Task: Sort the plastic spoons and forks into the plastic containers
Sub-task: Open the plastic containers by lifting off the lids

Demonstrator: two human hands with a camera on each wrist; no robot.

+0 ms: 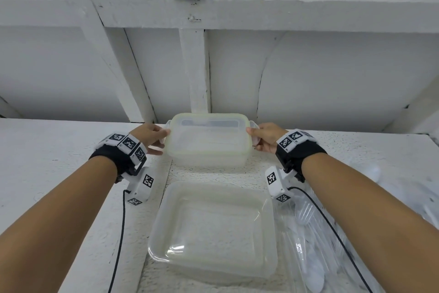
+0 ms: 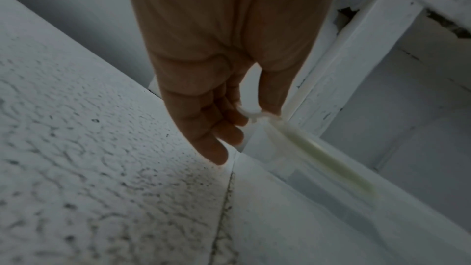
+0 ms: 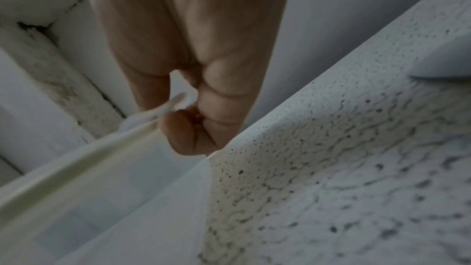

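Note:
At the far side of the table, a clear lid with a pale green seal (image 1: pixel 209 135) hangs tilted over a clear container (image 1: pixel 209 162). My left hand (image 1: pixel 159 136) pinches the lid's left clip and my right hand (image 1: pixel 255 137) pinches its right clip. The left wrist view shows thumb and fingers of the left hand (image 2: pixel 251 115) closed on the clip, with the lid's green rim (image 2: pixel 318 152) running away from them. In the right wrist view the right hand (image 3: pixel 170 114) pinches the other clip beside the lid's rim (image 3: pixel 76 160). A second clear container (image 1: pixel 267 233) stands open and empty nearer me.
White plastic spoons and forks (image 1: pixel 308 257) lie in clear wrapping to the right of the near container, under my right forearm. Another white spoon (image 1: pixel 371 171) lies further right. A white framed wall (image 1: pixel 194 67) rises just behind the table's far edge.

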